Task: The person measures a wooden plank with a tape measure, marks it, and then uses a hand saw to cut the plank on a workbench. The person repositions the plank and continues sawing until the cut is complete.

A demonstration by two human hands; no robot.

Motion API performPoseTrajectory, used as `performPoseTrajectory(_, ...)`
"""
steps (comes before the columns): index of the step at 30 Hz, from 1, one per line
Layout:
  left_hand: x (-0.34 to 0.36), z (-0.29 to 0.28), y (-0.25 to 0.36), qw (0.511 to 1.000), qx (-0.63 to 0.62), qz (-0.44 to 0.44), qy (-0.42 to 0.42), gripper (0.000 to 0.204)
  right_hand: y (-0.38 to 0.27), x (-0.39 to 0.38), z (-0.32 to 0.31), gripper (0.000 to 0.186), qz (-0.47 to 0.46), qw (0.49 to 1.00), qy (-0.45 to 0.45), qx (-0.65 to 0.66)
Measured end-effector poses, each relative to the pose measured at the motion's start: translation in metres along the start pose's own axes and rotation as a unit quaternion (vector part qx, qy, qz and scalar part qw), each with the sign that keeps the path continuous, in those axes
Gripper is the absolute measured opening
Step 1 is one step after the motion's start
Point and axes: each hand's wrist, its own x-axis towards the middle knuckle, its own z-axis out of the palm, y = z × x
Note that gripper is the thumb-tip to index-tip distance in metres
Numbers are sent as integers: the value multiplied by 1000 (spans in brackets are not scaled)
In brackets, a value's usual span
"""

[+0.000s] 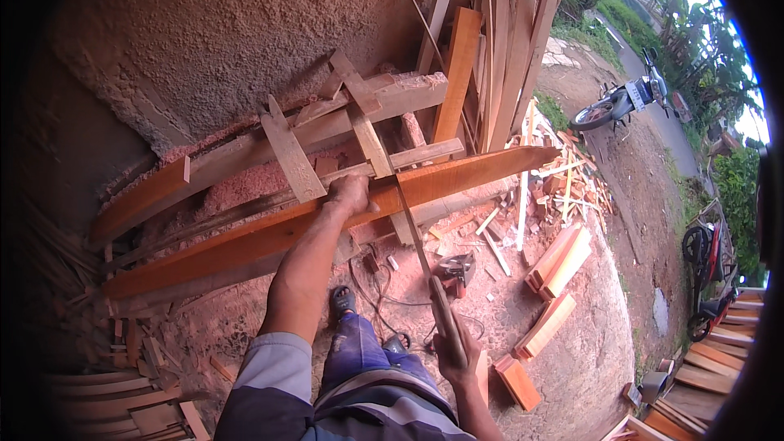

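A long reddish-brown wooden plank (474, 173) lies slantwise over a rough timber bench (261, 147). My left hand (349, 194) is closed on the plank near its middle, the fingers partly hidden against the wood. Low and to the right, my right hand (457, 355) is wrapped round the wooden handle of a handsaw (418, 241). Its narrow blade points up and away from me, the far end meeting the plank's near edge just right of my left hand. Crosspieces (292, 151) of the bench stick out beyond the plank.
Boards (510, 49) lean on the rough wall (245, 24). Offcuts (572, 180) are heaped at right; short cut blocks (545, 327) lie nearer. A dark corded power tool (455, 271) sits on the dusty ground by my feet. Motorcycles (625, 98) stand outside.
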Motion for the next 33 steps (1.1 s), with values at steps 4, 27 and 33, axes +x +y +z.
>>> performPoseTrajectory(4,-6,5,3,1000,17,7,2,62,-21,-32,-26,56,-43,997,48,37)
performPoseTrajectory(27,-7,-1,2,999,4,-19,51,74,22,140,75,54,-12,994,10,108)
performPoseTrajectory(33,-2,-4,10,1000,-20,-16,8,66,-12,-30,-30,55,13,998,24,59)
